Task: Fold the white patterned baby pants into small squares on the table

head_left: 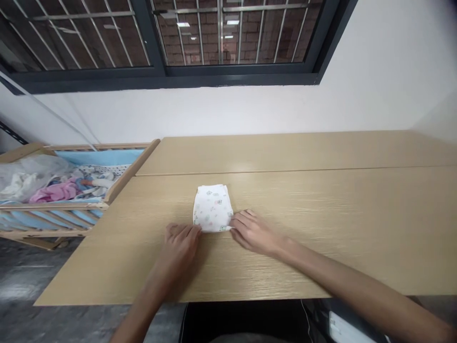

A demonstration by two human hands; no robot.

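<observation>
A small folded white cloth [213, 208] with a scattered pastel print lies flat on the wooden table [321, 228]. Its shape is roughly square, a little narrower at the far edge. At its near left corner, the curled fingers of my left hand [182, 240] pinch the edge. My right hand [253, 232] grips the near right corner, where a bit of the edge looks turned up between the fingers. Both thumbs are mostly hidden, and what kind of cloth item it is cannot be made out.
To the left stands a wooden crib [132, 171] with blue lining, holding a pink cloth [57, 190], other fabrics and clear plastic [39, 166]. A white wall [232, 112] and a barred window [235, 38] rise behind the table. Its front edge is close to me.
</observation>
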